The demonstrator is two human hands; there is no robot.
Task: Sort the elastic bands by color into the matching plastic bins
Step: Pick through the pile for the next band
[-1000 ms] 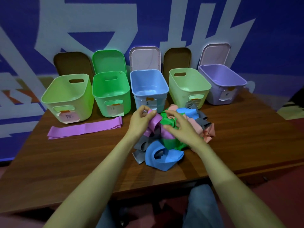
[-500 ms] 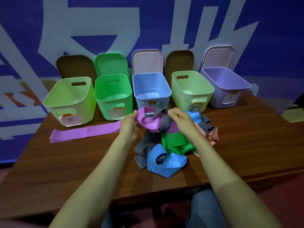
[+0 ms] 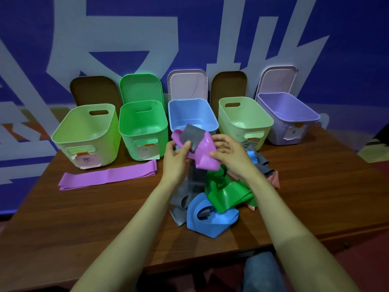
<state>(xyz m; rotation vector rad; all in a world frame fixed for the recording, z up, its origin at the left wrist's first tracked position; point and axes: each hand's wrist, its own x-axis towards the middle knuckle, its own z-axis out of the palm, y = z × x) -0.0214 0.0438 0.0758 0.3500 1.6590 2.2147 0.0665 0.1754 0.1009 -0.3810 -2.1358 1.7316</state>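
Observation:
Both hands hold a crumpled purple band [image 3: 203,153] above the pile, in front of the blue bin [image 3: 192,114]. My left hand [image 3: 175,158] pinches a grey band [image 3: 192,135] that lies over the purple one and hangs down to the table. My right hand [image 3: 230,153] grips the purple band's right side. The pile below holds a green band [image 3: 228,193], a blue band [image 3: 210,220], grey and pink ones. Five open bins stand in a row: lime [image 3: 84,133], green [image 3: 143,125], blue, pale green [image 3: 245,120], lilac [image 3: 288,114].
A flat purple band [image 3: 109,174] lies on the wooden table [image 3: 315,197] in front of the lime and green bins. Lids lean against the blue-and-white wall behind the bins. The table's front edge is near my knees.
Both hands have lifted the purple band out of the pile, with the grey band tangled over it. The green band stayed in the pile.

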